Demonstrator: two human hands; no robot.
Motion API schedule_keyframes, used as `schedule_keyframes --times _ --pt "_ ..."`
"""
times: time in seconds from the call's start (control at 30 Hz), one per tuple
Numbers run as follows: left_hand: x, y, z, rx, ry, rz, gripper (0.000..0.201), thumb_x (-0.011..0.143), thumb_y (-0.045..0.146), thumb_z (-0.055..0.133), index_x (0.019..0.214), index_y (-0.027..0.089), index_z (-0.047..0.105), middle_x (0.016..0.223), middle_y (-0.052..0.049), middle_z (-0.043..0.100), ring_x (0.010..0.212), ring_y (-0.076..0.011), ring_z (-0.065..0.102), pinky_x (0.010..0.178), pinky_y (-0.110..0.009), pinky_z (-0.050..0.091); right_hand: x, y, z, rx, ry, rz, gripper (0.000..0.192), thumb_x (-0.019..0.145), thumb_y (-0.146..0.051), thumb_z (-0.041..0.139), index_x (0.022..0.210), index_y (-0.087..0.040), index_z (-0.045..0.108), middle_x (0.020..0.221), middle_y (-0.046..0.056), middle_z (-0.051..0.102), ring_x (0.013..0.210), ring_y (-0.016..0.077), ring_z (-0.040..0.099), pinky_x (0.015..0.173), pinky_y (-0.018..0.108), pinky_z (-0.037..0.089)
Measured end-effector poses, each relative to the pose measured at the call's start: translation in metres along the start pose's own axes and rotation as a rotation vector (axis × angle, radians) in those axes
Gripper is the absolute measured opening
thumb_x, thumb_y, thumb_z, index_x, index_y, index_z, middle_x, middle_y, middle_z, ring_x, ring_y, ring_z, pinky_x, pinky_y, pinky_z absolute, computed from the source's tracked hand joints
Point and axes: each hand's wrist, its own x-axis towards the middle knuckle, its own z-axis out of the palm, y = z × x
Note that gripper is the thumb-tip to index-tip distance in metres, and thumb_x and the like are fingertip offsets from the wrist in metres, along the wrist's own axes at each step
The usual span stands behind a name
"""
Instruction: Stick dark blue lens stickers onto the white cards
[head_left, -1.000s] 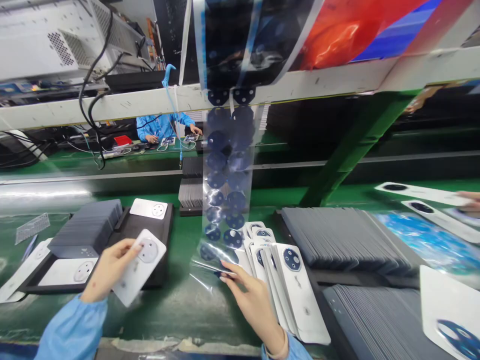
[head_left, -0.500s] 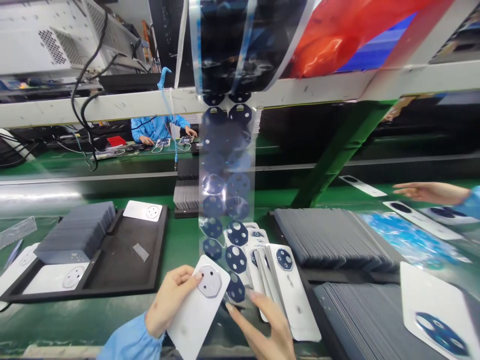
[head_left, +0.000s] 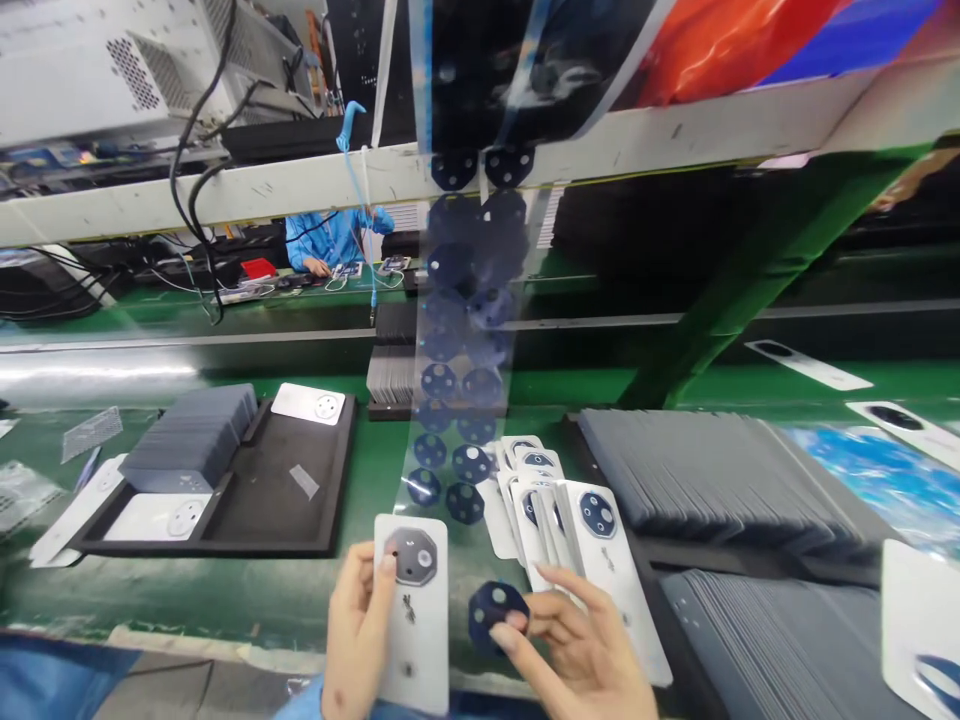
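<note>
My left hand [head_left: 360, 625] grips a white phone back cover [head_left: 420, 655] by its left edge, thumb on the grey camera area at the top. Between the thumb and fingers of my right hand [head_left: 585, 640] is a dark blue octagonal sticker [head_left: 487, 610] with round holes, just right of the cover and apart from it. A clear strip [head_left: 414, 440] carrying two rows of similar stickers hangs above both hands. Beside my right hand lies an overlapping pile of white back covers [head_left: 622, 575] that have dark camera areas.
At left, a black tray [head_left: 281, 515] holds grey sheets [head_left: 187, 430] and white covers. Trays of grey sheets [head_left: 720, 470] stand at right, near blue plastic film [head_left: 862, 470]. A white beam [head_left: 285, 190] crosses above the bench. Behind it sits a person in blue [head_left: 330, 240].
My right hand has drawn the lowest right sticker off the strip and holds it. The cover in my left hand has turned more upright. Another person's hand at right has left view.
</note>
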Motion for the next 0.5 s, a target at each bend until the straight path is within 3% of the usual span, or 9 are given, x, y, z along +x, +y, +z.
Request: schedule_keyframes --times 0.1,0.17,0.33,0.5 --pt "-0.024 0.001 0.011 -0.066 -0.058 -0.082 0.047 0.083 0.064 0.065 0.097 0.019 0.065 0.081 -0.005 0.077 0.064 -0.0191 0.068 0.057 -0.023 0.052 -0.005 -0.003 0.025 -0.045 -0.08 0.132 0.037 0.068 -0.047 0.086 0.093 -0.022 0.076 0.074 0.002 0.073 0.066 0.0161 0.068 0.066 0.023 0.059" --pt "-0.037 0.001 0.018 -0.112 -0.019 -0.077 0.045 0.084 0.063 0.065 0.096 0.019 0.065 0.082 -0.004 0.077 0.064 -0.0172 0.067 0.059 -0.022 0.05 -0.007 -0.003 0.032 -0.087 -0.131 0.169 0.033 0.068 -0.048 0.086 0.086 -0.021 0.077 0.075 0.004 0.074 0.066 0.0173 0.068 0.064 0.024 0.059" --pt "-0.051 -0.001 0.026 -0.163 0.006 -0.109 0.047 0.089 0.063 0.058 0.103 0.019 0.064 0.071 -0.003 0.074 0.054 -0.0148 0.06 0.052 -0.021 0.044 -0.009 -0.001 0.029 -0.123 -0.124 0.206 0.033 0.067 -0.047 0.086 0.083 -0.02 0.076 0.067 0.003 0.072 0.062 0.0173 0.067 0.06 0.024 0.059" --pt "-0.053 0.001 0.024 -0.082 0.008 -0.08 0.054 0.09 0.067 0.053 0.108 0.018 0.068 0.088 -0.007 0.078 0.065 -0.0182 0.065 0.063 -0.024 0.051 -0.012 0.0 0.025 -0.167 -0.121 0.147 0.03 0.068 -0.045 0.086 0.083 -0.021 0.077 0.066 0.002 0.072 0.059 0.0162 0.066 0.056 0.022 0.058"
